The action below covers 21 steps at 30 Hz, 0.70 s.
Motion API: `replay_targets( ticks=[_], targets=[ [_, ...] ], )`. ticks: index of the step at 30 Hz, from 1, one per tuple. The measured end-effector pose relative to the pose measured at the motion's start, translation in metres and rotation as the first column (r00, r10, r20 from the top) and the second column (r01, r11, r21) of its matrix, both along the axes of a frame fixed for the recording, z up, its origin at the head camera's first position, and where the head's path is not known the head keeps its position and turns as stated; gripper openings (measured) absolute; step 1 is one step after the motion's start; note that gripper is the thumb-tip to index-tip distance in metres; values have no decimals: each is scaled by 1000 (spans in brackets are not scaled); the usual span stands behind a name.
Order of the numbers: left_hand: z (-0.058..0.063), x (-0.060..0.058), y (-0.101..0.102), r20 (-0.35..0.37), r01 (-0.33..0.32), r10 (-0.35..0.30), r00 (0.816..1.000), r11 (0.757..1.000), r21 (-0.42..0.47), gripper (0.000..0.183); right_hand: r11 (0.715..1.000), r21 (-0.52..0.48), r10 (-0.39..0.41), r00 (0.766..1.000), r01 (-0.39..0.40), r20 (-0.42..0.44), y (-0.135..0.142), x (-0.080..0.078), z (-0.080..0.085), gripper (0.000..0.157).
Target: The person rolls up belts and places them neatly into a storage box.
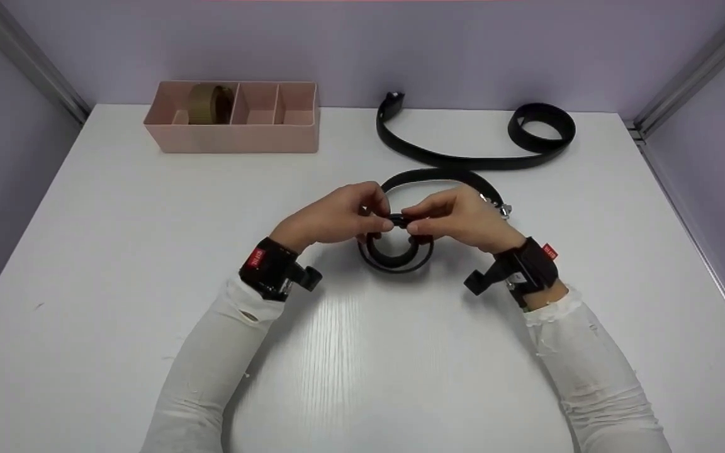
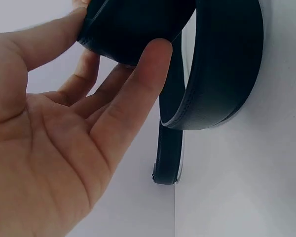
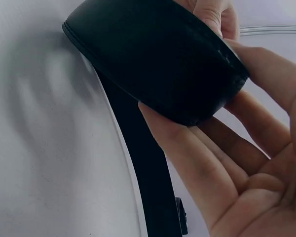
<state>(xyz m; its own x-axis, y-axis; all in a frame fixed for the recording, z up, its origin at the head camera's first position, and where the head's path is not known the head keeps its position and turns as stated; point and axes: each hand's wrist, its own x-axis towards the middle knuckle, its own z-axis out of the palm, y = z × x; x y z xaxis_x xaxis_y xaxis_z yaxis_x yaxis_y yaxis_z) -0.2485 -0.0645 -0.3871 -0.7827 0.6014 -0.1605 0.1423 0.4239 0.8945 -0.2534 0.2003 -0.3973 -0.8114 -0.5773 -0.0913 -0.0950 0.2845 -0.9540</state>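
A black belt (image 1: pixel 394 260) is wound into a loose coil on the white table, in front of the person. My left hand (image 1: pixel 340 214) pinches the far side of the coil between thumb and fingers. From the other side my right hand (image 1: pixel 463 220) pinches the same part, the fingertips of both hands close together. In the left wrist view, the held coil (image 2: pixel 133 29) shows an outer loop around it. The right wrist view shows the coil (image 3: pixel 143 54) tilted in the fingers. A loose stretch of belt arcs behind the hands to a silver buckle (image 1: pixel 505 211), partly hidden by the right hand.
Behind lies a second black belt (image 1: pixel 463 162), one end curled into a ring at the right. A pink divided tray (image 1: pixel 236 139) stands at the back left, with a roll of brown tape (image 1: pixel 202 104) in its left compartment. Pale walls (image 1: pixel 350 50) bound the table.
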Motion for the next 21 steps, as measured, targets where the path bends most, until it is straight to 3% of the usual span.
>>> replay_targets(
  ticks=[5,11,16,21],
  targets=[
    [-1,-1,0,-41,-40,43,998,997,59,20,995,-82,-59,998,58,-9,-2,-1,-2,34],
    [-2,0,2,-65,-125,136,989,981,151,20,968,-201,-160,987,150,-34,-5,0,-2,33],
    [-2,0,6,-49,-201,218,975,951,233,19,936,-269,-248,968,228,-45,-7,1,-2,30],
    [-1,0,8,-17,-283,303,953,908,308,19,908,-341,-277,960,244,-50,-8,0,-4,29]
  ],
)
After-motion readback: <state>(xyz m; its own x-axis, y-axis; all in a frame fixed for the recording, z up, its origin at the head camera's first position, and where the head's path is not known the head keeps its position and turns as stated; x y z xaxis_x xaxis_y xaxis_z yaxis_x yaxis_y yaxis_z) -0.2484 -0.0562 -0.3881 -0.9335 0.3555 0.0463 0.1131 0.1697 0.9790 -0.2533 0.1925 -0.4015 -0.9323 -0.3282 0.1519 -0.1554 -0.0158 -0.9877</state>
